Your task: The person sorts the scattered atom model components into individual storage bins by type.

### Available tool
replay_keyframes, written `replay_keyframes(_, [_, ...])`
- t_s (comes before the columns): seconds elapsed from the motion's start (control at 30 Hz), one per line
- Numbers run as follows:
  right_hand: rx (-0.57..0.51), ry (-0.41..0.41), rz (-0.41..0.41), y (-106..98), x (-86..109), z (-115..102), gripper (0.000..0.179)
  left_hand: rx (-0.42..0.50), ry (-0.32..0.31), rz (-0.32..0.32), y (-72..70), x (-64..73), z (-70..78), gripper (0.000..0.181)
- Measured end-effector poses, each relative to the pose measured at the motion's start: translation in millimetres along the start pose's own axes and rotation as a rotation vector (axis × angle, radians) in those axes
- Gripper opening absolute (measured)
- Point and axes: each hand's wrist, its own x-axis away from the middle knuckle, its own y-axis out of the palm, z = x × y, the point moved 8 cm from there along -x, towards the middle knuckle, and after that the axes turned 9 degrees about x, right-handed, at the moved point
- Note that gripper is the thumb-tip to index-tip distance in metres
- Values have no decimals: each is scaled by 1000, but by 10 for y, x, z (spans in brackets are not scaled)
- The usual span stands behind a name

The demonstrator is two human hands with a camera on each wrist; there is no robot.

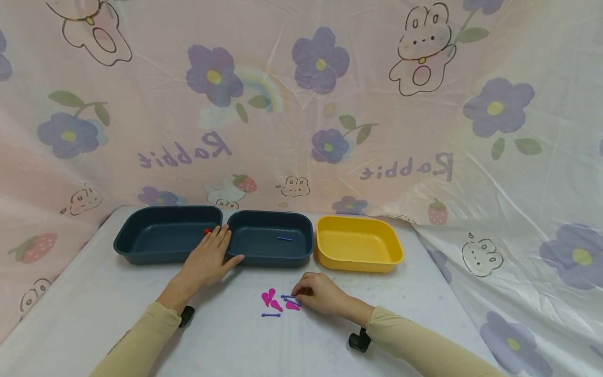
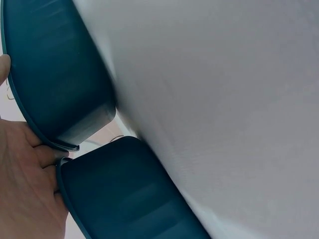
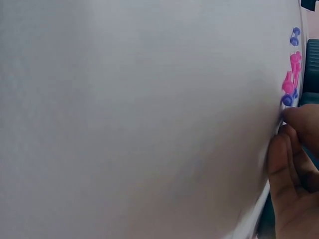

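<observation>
My left hand (image 1: 211, 260) lies with straight fingers across the neighbouring rims of the left dark-blue bin (image 1: 155, 256) and the middle dark-blue bin (image 1: 268, 262). A small red piece (image 1: 207, 231) shows in the left bin beside its fingertips. On the white cloth, my right hand (image 1: 320, 294) pinches at the end of a small purple rod (image 1: 288, 296) with knobbed ends; its grip is partly hidden. Under and beside those fingertips lie another purple rod (image 1: 293, 302) and several pink paddle-shaped pieces (image 1: 276, 305). A separate purple rod (image 1: 270, 315) lies nearer the front.
To the right of the middle bin stands a yellow bin (image 1: 360, 266). One purple rod (image 1: 285, 239) lies inside the middle bin. Behind the bins hangs a patterned curtain (image 1: 282, 131), and white cloth (image 1: 226, 335) covers the table.
</observation>
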Motion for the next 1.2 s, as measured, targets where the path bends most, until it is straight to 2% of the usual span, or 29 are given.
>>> replay_keyframes(0.5, [10,0,5,-4,6,3,11,-8,1,2,-1,5,11,86])
replay_keyframes(0.73, [8,32,32,-69,28,6,11,-7,2,6,-3,10,22,86])
replay_keyframes(0.83, [-6,47,54,-137,17,-2,11,-3,3,8,-8,11,24,86])
replay_keyframes(1.07, [-34,-26,178,-400,-42,-89,10,25,2,12,-26,21,36,85])
replay_keyframes(1.2, [-37,-34,242,-551,-101,-101,10,35,1,8,-27,28,44,85])
